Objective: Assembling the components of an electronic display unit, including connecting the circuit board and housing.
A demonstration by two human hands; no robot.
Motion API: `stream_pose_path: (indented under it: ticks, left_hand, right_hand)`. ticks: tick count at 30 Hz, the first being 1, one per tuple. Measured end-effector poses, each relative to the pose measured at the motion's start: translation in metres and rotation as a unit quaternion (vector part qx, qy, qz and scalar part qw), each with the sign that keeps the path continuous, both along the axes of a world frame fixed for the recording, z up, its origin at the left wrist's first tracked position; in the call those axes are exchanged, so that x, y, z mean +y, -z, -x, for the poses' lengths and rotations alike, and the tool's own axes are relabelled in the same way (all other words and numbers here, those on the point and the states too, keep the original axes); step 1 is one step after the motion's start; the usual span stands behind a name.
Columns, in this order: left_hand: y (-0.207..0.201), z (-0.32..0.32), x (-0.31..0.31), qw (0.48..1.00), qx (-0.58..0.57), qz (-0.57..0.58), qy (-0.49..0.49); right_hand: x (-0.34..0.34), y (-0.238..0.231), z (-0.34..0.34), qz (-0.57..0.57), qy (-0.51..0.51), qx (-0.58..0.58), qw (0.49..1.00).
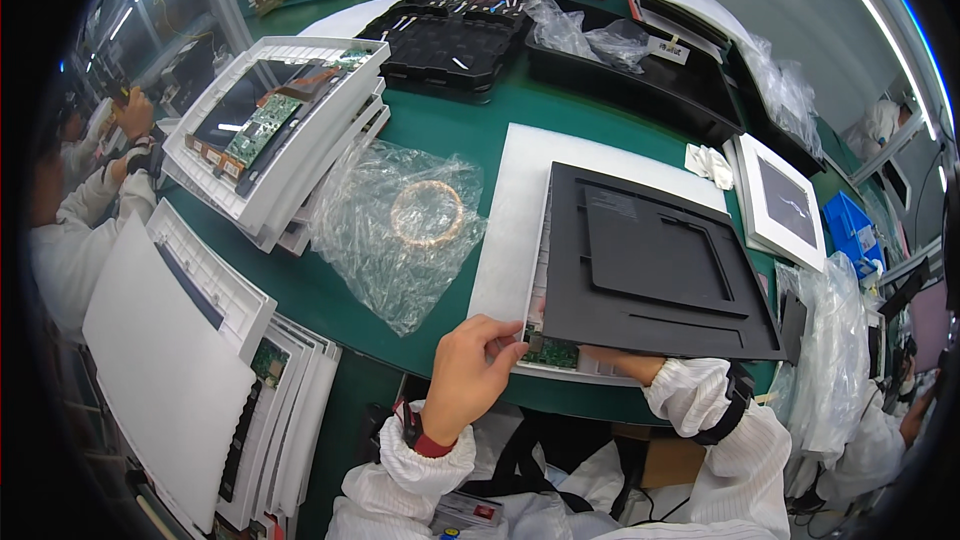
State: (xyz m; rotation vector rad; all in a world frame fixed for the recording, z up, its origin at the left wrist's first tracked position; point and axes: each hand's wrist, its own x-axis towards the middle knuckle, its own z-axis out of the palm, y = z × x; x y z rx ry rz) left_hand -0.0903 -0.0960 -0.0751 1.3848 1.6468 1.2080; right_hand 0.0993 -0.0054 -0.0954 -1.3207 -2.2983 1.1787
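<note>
A black plastic back panel (640,260) with a raised rectangle lies tilted over a white frame (600,376). A strip of green circuit board (552,352) shows along the frame's near left edge. My left hand (468,370) is at that left corner, thumb and fingertips drawn together in a pinch; what lies between them is too small to make out. Beneath the near edge of the panel reaches my right hand (620,362), its fingers hidden by the panel. A white foam sheet (505,230) lies under the frame.
Left, a clear plastic bag (385,280) carries a copper-coloured ring (428,214), beside stacked white housings (275,140) with exposed boards. More white panels (170,370) stand nearer. Behind are a black tool case (430,50) and black tray (640,80); right, a white-framed screen (780,200) and blue bin (850,230).
</note>
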Motion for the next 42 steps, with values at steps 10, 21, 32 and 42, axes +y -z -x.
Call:
stream_pose_path:
  ticks: [10, 21, 32, 42]
  left_hand:
    - [0.001, 0.0, 0.001, 1.0, 0.011, -0.004, 0.001]
    - [0.007, -0.001, -0.001, 1.0, 0.003, -0.011, -0.009]
    - [0.005, -0.001, 0.001, 1.0, -0.007, -0.011, -0.012]
    - [0.005, -0.002, 0.001, 1.0, -0.01, -0.01, -0.013]
  right_hand:
    - [0.008, 0.017, 0.011, -0.113, -0.008, -0.016, 0.993]
    - [0.009, 0.039, 0.013, -0.143, 0.003, -0.009, 0.99]
    - [0.013, 0.047, 0.005, -0.157, 0.001, -0.008, 0.988]
    - [0.012, 0.045, 0.002, -0.131, -0.057, 0.013, 0.99]
